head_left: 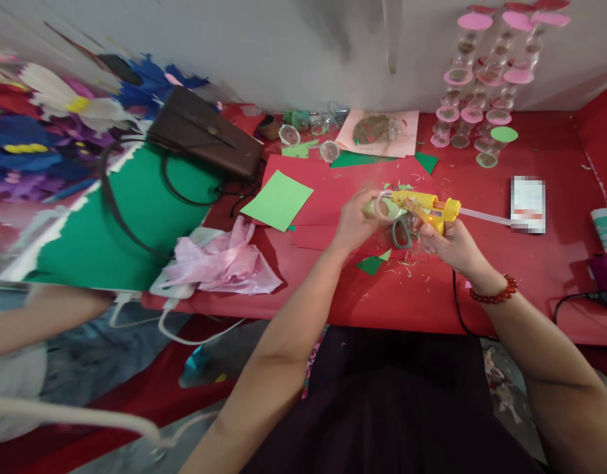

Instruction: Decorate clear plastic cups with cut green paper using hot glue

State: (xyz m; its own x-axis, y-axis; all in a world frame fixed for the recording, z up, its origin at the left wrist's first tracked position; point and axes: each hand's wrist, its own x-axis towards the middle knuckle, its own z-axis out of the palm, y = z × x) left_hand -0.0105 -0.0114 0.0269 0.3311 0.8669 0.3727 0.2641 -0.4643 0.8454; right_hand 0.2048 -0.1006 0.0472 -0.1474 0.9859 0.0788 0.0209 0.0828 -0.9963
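My right hand is wrapped round a yellow glue gun, which has a long clear glue stick in its back end. The gun's nozzle points left, at a small clear plastic cup with something pale green at it. That cup is held in the closed fingers of my left hand. Just beneath the two hands lie grey-handled scissors, partly covered. Green scraps and fine shavings are scattered around them on red sheets.
Stacked clear cups with pink discs stand at the back right. A light green sheet, brown bag, pink plastic bag and white power strip lie leftward. A person's arm shows at far left.
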